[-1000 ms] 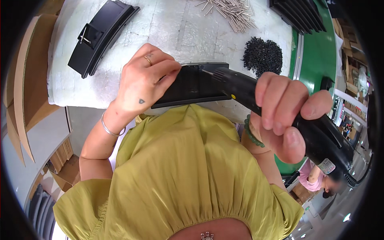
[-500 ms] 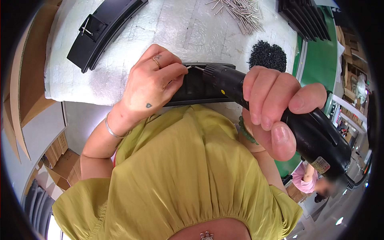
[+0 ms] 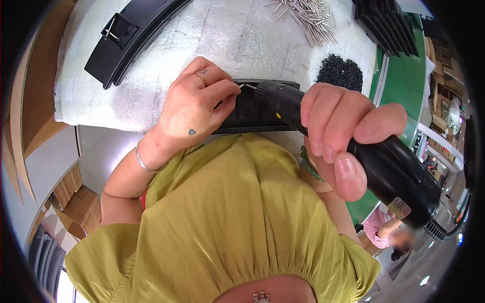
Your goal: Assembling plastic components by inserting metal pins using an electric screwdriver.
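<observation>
My right hand [image 3: 343, 121] is wrapped round a black corded electric screwdriver [image 3: 404, 177], its nose pointing left. My left hand [image 3: 194, 98], with a ring and a bracelet, pinches a small silvery metal pin [image 3: 242, 86] between thumb and forefinger. The screwdriver's thin bit comes close to the pin; whether they touch is too small to tell. Beneath both hands lies a black plastic part [image 3: 252, 122] near my body, partly hidden by my left hand and the tool.
A curved black housing [image 3: 108, 58] with a metal pin standing in it lies at the far left. Loose metal pins [image 3: 313, 22] and a heap of black screws [image 3: 339, 73] lie at the far right, near stacked black parts [image 3: 386, 25]. A person in pink [image 3: 379, 230] is farther off.
The screwdriver and my right hand have shifted slightly left. My left hand stays pinched on the pin, barely moved. The view has tilted a little.
</observation>
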A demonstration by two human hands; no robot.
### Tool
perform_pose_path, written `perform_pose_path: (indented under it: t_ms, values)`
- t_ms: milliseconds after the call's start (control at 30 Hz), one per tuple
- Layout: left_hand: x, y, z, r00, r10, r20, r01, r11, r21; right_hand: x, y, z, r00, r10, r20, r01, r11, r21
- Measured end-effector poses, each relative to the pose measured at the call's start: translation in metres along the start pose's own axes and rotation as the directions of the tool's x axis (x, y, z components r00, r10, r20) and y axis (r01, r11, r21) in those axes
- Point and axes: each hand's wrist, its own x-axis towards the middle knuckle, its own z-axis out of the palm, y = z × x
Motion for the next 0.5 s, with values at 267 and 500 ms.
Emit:
perform_pose_path:
  t_ms: [267, 500]
  values:
    - [-0.004, -0.002, -0.001, 1.000, 0.025, -0.007, -0.026, 0.997, -0.079, 0.014, 0.006, 0.013, 0.998, 0.015, 0.062, -0.015, 1.000, -0.008]
    - [-0.007, -0.001, 0.004, 0.998, 0.051, -0.031, -0.055, 0.989, -0.136, 0.020, 0.003, 0.019, 0.994, 0.104, 0.029, -0.103, 0.993, -0.054]
